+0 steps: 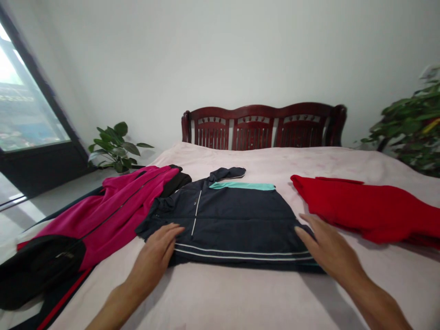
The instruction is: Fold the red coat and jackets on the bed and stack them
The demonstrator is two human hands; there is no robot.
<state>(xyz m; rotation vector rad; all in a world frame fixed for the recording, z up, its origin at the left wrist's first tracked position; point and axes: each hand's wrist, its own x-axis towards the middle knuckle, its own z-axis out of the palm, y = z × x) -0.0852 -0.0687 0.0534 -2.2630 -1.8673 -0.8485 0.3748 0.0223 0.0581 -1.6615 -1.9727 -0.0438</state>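
A dark navy jacket (237, 229) with white piping lies folded on the bed before me, a strip of teal lining showing along its far edge. One bunched sleeve sticks out at the far left corner. My left hand (158, 250) rests on the jacket's near left part, fingers stretched out and holding nothing. At the opposite side, my right hand (326, 245) lies over the jacket's right edge, thumb and fingers apart. Both hands are open. Some of the right fingertips are blurred or hidden.
A magenta and black jacket (127, 201) lies on other dark clothes at the left. Red folded clothing (371, 208) is at the right. The pink bedsheet (233, 298) runs back to a dark wooden headboard (254, 126). Plants (118, 146) stand beyond both sides of the bed.
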